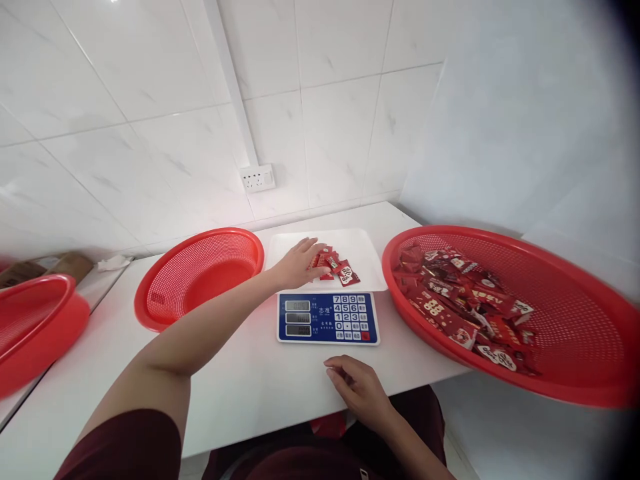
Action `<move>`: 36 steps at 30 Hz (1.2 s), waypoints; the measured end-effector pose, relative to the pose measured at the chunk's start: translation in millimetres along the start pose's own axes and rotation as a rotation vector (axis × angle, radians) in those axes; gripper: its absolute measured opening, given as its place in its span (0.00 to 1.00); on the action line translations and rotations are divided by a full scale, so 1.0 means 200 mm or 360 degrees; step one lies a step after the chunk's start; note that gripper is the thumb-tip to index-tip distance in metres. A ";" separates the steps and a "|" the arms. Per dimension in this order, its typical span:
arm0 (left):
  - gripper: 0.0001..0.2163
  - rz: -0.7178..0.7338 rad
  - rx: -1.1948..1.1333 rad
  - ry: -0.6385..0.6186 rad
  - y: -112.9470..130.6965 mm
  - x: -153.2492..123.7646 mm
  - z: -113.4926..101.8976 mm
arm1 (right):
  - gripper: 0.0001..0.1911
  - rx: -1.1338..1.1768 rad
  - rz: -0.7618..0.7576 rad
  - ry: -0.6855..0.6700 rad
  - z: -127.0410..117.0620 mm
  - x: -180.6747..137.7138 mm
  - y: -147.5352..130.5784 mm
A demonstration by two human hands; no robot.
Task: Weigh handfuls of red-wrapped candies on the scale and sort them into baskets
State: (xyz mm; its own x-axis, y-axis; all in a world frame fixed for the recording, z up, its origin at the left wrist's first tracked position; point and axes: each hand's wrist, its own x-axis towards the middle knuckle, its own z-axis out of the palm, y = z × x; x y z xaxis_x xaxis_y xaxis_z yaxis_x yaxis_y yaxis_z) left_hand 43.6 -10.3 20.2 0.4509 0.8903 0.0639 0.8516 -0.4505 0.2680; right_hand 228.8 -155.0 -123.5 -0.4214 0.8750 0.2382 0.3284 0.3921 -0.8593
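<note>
- The white table (240,387) lies under both my hands; my right hand rests on its near edge.
- The big red basket (575,313) sits to the right of both hands, well apart from my left hand and nearer my right; a heap of red packets (465,300) fills the side of it towards me.
- An empty red basket (200,273) stands just left of my left wrist; my forearm passes in front of its rim.
- Another red basin (35,327) lies far off to the left of my left arm, at the edge of view.
- The blue-faced scale (327,318) sits between my two hands; its keypad is just beyond my right fingertips.
- The scale's white tray (360,243) lies under my left hand.
- A small pile of red packets (340,269) lies on that tray, under and just right of my left fingertips.
- My left hand (296,263) is spread flat, fingers laid on the pile, clasping nothing.
- My right hand (357,387) lies palm down, fingers loosely curled, with nothing in it.
</note>
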 end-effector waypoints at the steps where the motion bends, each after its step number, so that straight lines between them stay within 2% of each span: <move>1: 0.30 0.0021 -0.0001 -0.0008 0.01 0.05 0.02 | 0.12 -0.0007 0.0000 0.0005 0.00 0.00 0.00; 5: 0.32 0.0072 -0.0005 -0.0039 0.03 0.16 0.08 | 0.12 -0.0016 -0.0001 0.0012 0.00 0.00 -0.02; 9: 0.30 0.0100 -0.0010 -0.0083 0.01 0.18 0.10 | 0.11 -0.0012 -0.0001 0.0009 0.00 0.00 -0.02; 14: 0.31 0.0046 -0.0054 -0.0023 -0.05 0.13 0.10 | 0.12 -0.0041 -0.0023 0.0013 0.00 0.01 -0.02; 20: 0.36 -0.0138 -0.0122 0.0022 -0.15 0.04 0.09 | 0.12 -0.0066 -0.0010 0.0017 0.00 0.02 -0.02; 25: 0.39 -0.0132 -0.0099 -0.0020 -0.15 0.01 0.12 | 0.12 -0.0060 0.0024 -0.0006 0.00 0.02 -0.02; 31: 0.31 0.0118 -0.0004 0.0018 -0.06 0.07 0.16 | 0.11 -0.0066 0.0022 -0.0004 0.01 0.02 -0.02; 36: 0.24 0.0123 0.0063 0.0193 -0.06 0.13 0.18 | 0.11 -0.0081 0.0040 0.0013 0.02 0.02 0.00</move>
State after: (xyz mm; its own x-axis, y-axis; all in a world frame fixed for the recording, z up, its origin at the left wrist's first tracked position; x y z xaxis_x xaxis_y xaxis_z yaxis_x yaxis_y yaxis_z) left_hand 54.9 15.9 -15.6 0.4821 0.8531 0.1994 0.8264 -0.5184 0.2197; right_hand 223.9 -152.5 -124.0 -0.4056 0.8869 0.2208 0.3816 0.3839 -0.8408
